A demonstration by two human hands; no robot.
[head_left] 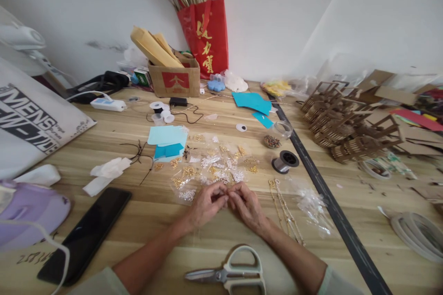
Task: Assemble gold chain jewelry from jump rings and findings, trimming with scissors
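Observation:
My left hand [210, 202] and my right hand [245, 203] meet fingertip to fingertip over the middle of the table. Both are closed in a pinch; whatever lies between the fingers is too small or hidden to make out. Just beyond them are small clear bags [207, 166] of gold and silver jewellery findings. Right of my right hand lie several gold chains [285, 209] with beads. A pair of scissors [230, 273] with pale handles rests in front of me, between my forearms. Further right stands a spool of thin wire [285, 162].
A black phone [86, 235] and a purple object [32, 212] lie at the left. Blue cards [168, 137], a jar of beads [272, 141] and crumpled plastic bags [314, 205] surround the work area. Brown lattice baskets [346, 124] stand right of a dark strip [325, 193]. A cardboard box [175, 78] and red bag [218, 32] stand behind.

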